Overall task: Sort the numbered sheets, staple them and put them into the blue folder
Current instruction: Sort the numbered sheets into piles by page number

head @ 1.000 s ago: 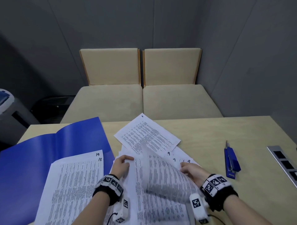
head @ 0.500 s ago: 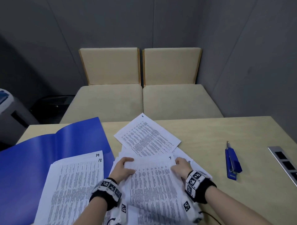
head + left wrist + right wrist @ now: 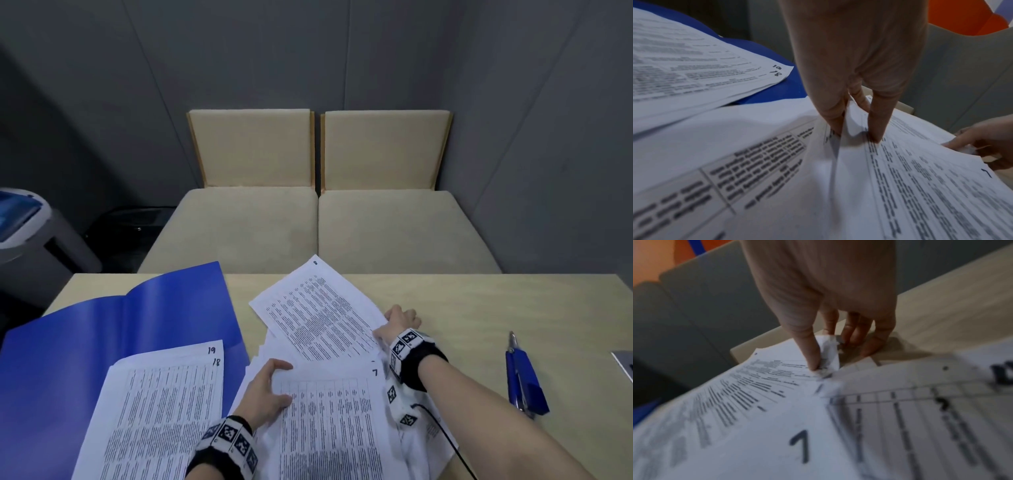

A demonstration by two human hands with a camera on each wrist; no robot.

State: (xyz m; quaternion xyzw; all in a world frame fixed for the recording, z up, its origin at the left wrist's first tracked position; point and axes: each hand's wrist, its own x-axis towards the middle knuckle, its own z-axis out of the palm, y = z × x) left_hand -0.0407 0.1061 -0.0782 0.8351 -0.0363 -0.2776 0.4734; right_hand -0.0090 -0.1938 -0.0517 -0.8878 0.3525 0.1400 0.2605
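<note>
Item: pale wooden desk (image 3: 462, 308), carrying all things listed.

Blue plastic folder (image 3: 102, 342), lying open at the desk's left; upon its right half rests a stack of white printed sheets (image 3: 154, 411), the top corners hand-numbered 19 and 18.

White printed sheet numbered 8 (image 3: 318, 308), lying skewed at the desk's middle, over a loose heap of further sheets.

White printed sheet numbered 7 (image 3: 329, 428), nearest the person, on top of the same heap, overlapping the near edge of sheet 8.

Left hand (image 3: 265, 394): fingers curled, pinching the upper left corner of sheet 7; the wrist view shows paper bunched between thumb and fingers (image 3: 877, 123).

Right hand (image 3: 400, 320): at the right edge of sheet 8, thumb and fingers pinching its crumpled corner, the remaining fingertips (image 3: 869, 347) touching the desk.

Blue stapler (image 3: 524, 380), lying lengthwise at the desk's right, well apart from the sheets.

Two beige cushioned seats (image 3: 318, 222) beyond the desk's far edge.
</note>
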